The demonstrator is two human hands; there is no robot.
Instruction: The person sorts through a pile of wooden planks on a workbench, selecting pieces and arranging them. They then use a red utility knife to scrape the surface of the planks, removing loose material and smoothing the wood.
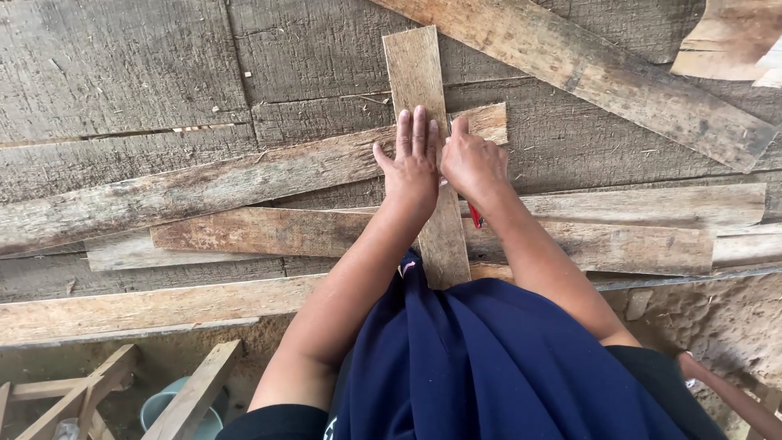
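My left hand (411,159) lies flat, fingers together, on a narrow upright wooden slat (417,73) that runs away from me across other planks. My right hand (472,161) is closed beside it on the slat's right edge, gripping a thin tool whose red end (475,216) sticks out below the wrist. The tool's tip is hidden under the fingers. A long weathered plank (204,183) crosses under the slat at a slant. Another flat plank (619,244) lies beneath it nearer me.
Rough grey boards (114,65) form the work surface. A long diagonal plank (603,73) lies at the top right. Below the bench edge are a wooden frame (98,391), a grey bucket (159,407) and sandy ground (717,326). My dark blue garment (489,367) fills the foreground.
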